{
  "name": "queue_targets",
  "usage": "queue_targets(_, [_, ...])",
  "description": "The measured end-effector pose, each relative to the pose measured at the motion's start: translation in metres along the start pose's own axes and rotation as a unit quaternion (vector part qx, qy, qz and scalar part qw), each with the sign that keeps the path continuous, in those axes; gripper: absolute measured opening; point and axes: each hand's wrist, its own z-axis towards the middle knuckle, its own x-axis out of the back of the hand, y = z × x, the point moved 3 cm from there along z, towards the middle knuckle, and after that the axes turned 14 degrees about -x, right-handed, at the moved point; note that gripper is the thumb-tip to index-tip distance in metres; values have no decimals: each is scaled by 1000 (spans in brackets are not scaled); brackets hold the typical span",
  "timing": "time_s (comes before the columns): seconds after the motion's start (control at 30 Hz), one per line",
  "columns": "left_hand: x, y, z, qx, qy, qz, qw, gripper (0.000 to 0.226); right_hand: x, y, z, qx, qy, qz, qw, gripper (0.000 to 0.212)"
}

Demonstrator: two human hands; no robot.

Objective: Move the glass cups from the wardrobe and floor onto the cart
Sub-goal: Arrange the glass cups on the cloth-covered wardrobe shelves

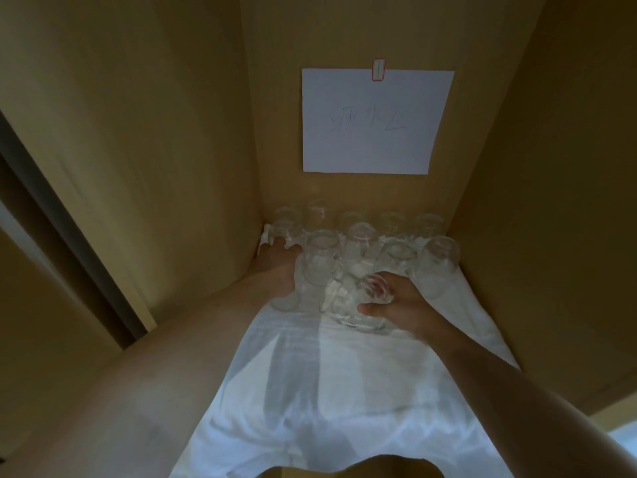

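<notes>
Inside a wooden wardrobe point(144, 139), seen from above, a white cloth point(344, 384) covers the shelf. Clear glass cups point(358, 241) stand upside down in two rows on the cloth, at the back of the shelf against the rear panel. A white paper point(375, 122) with faint handwriting hangs on that panel above them, held by a small red-edged sticker point(378, 69).

Two bare arms reach in. The left hand point(281, 267) lies at the left end of the rows, its fingers extended between two cups; whether they grip one cannot be told. The right hand point(396, 300) is in front of the rows, its fingers and thumb curled around a cup point(375, 288) that is tipped on its side, with more glass point(348, 305) just beside and below it on the cloth. A dark door edge point(69, 236) runs diagonally at the left.
</notes>
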Motion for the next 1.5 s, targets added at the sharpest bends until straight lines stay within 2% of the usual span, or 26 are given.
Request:
queue_targets(0.07, [0,0,0,-4,-1,5,1000,78,-1,-17,0,57,10,-161,985,54])
queue_targets(0.13, [0,-1,0,-5,-2,9,1000,79,-9,-28,0,123,21,-355,927,68])
queue_targets(0.2, [-1,-1,1,-7,1,17,1000,79,-21,-32,-1,177,20,-480,859,70])
queue_targets(0.37, [-4,-3,2,-12,-2,18,1000,78,-48,-37,-10,271,77,-640,715,67])
queue_targets(0.47, [-4,-3,2,-16,-1,22,1000,76,-62,-30,-13,328,106,-671,656,55])
queue_targets(0.53, [-4,-3,2,-20,3,31,999,76,-68,-25,-16,372,103,-669,635,50])
queue_targets(0.6, [-6,-4,2,-21,7,29,999,76,-74,-23,-16,392,54,-644,655,46])
queue_targets(0.7, [-8,-5,3,-18,3,17,1000,77,-81,-33,-12,331,-65,-549,765,56])
queue_targets(0.77, [-8,-5,3,-15,2,15,1000,78,-79,-44,-12,272,-102,-465,836,64])
queue_targets(0.8, [-8,-5,3,-14,4,13,1000,78,-75,-48,-10,245,-91,-418,870,64])
queue_targets(0.87, [-7,-5,3,-13,8,4,1000,77,-64,-56,-6,200,7,-352,914,55])
queue_targets(0.9, [-7,-4,3,-14,9,-2,1000,76,-60,-57,-2,158,59,-363,917,54])
queue_targets(0.93, [-7,-4,2,-15,9,-6,1000,76,-58,-56,3,92,84,-397,909,66])
queue_targets(1.0, [-5,-4,1,-15,10,-4,1000,76,-59,-50,13,-29,49,-437,897,98])
queue_targets(1.03, [-5,-4,1,-15,11,-3,1000,77,-62,-50,17,-59,26,-425,903,105])
queue_targets(1.17, [-4,-5,0,-13,11,-6,1000,78,-63,-56,30,-64,27,-350,934,95])
queue_targets(1.27, [-6,-7,1,-10,19,-16,1000,79,-60,-63,37,-63,11,-316,946,100])
queue_targets(1.37, [-7,-8,2,-11,26,-16,999,85,-60,-67,46,-42,-6,-302,952,96])
queue_targets(1.5, [-10,-10,4,-1,33,-19,999,96,-65,-72,54,-13,-9,-306,952,104])
